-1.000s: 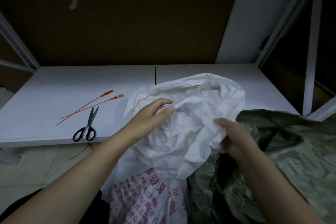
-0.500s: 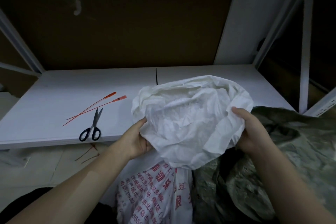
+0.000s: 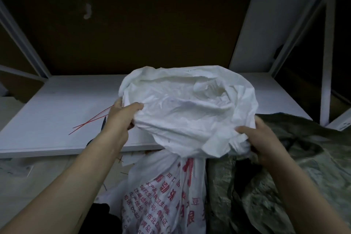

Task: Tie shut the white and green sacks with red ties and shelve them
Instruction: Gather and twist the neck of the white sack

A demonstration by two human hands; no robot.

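Shelf [image 3: 47, 116], white, under red ties [image 3: 88, 124]; brown backboard [image 3: 142, 30] behind

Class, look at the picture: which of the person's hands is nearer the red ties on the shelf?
Left. The left hand grips the rim of the white sack, just beside the red ties; the right hand grips its opposite side.

One white sack [image 3: 190, 112], one green sack [image 3: 288, 176]. Two red ties [image 3: 89, 124]. One scissors [image 3: 104, 122], mostly hidden. Two hands: left hand [image 3: 121, 118], right hand [image 3: 263, 138].
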